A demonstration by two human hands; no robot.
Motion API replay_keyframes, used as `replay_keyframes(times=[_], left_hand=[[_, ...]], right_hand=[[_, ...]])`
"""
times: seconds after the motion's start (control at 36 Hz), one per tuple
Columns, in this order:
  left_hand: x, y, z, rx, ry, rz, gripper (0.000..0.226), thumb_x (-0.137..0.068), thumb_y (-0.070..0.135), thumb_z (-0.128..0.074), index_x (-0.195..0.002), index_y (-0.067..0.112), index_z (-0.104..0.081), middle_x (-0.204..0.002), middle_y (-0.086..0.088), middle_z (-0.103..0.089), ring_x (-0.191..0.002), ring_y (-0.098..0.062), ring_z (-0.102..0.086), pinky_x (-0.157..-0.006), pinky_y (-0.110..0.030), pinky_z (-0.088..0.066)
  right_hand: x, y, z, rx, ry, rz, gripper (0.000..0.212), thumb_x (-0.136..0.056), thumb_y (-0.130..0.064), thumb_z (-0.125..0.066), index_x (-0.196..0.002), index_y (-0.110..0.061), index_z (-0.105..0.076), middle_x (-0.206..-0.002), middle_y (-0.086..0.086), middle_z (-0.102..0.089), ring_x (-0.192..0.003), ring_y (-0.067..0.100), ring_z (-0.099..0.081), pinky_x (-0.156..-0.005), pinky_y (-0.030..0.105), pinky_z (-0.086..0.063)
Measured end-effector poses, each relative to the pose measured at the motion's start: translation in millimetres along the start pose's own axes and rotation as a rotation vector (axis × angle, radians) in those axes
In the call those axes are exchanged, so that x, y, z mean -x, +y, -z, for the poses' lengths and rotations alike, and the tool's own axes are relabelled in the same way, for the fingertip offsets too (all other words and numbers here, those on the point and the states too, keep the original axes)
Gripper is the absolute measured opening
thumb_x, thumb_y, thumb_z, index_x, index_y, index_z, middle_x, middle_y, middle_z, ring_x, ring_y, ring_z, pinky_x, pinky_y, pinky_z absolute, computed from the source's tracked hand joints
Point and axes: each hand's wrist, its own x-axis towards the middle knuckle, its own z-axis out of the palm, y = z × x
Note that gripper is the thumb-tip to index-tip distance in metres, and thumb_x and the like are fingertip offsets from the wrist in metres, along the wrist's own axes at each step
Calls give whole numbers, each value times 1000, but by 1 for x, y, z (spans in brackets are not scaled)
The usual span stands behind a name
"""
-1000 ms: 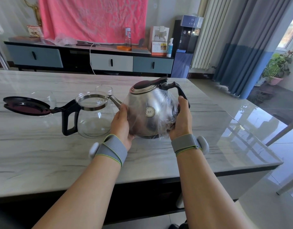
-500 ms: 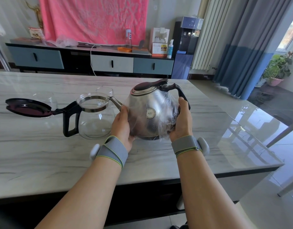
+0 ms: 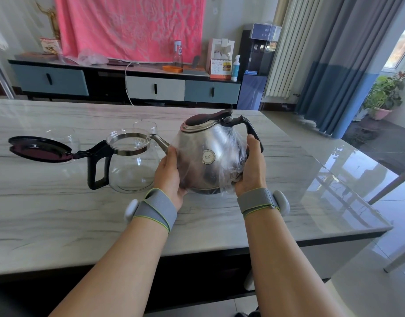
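Observation:
A steel kettle (image 3: 208,156) wrapped in clear plastic film is low over the marble table (image 3: 59,213), tilted slightly left. Its black lid is closed and its black handle points right. My left hand (image 3: 168,175) holds its left side just under the spout. My right hand (image 3: 250,170) holds its right side below the handle. The spout reaches the rim of a glass pot (image 3: 130,165) with a black handle, whose dark lid (image 3: 39,148) hangs open to the left. I cannot tell whether the kettle's base touches the table.
Two small clear glasses (image 3: 144,125) (image 3: 64,136) stand behind the glass pot. The table's right edge (image 3: 357,202) drops to a glossy floor with chair legs. A low cabinet (image 3: 151,85), a water dispenser and curtains stand at the back.
Hardly anything moved: both hands keep the same hold on the kettle, which sits a touch lower beside the glass pot.

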Motion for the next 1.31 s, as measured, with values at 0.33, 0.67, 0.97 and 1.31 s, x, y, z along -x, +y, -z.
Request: replay_keyframes(times=[0.33, 0.67, 0.97, 1.31], left_hand=[[-2, -1, 1, 1, 11, -4, 44, -97, 59, -53, -129, 29, -62, -121, 5, -71, -109, -21, -68, -91, -53, -56], [3, 1, 0, 2, 5, 0, 42, -98, 57, -51, -129, 30, -61, -120, 5, -69, -108, -21, -66, -89, -48, -56], [5, 1, -1, -11, 14, -5, 42, -99, 57, -50, -127, 29, -62, -119, 4, -71, -101, -17, -68, -81, -43, -58], [7, 2, -1, -13, 15, -7, 42, -99, 58, -49, -125, 29, -64, -116, 4, -73, -102, -18, -70, -85, -48, -58]], right_hand=[[1, 0, -1, 32, 34, 37, 83, -62, -64, -80, -133, -22, -70, -132, 4, -73, -123, 29, -69, -109, 57, -54], [3, -1, -1, 38, 34, 39, 77, -63, -63, -79, -129, -24, -72, -129, 5, -75, -121, 30, -71, -107, 58, -55], [2, 0, -1, 35, 20, 69, 73, -65, -61, -79, -122, -16, -72, -127, 6, -75, -118, 29, -71, -107, 60, -54], [2, 0, -2, 27, 10, 82, 74, -68, -60, -78, -130, -20, -72, -132, 9, -73, -124, 33, -69, -108, 60, -53]])
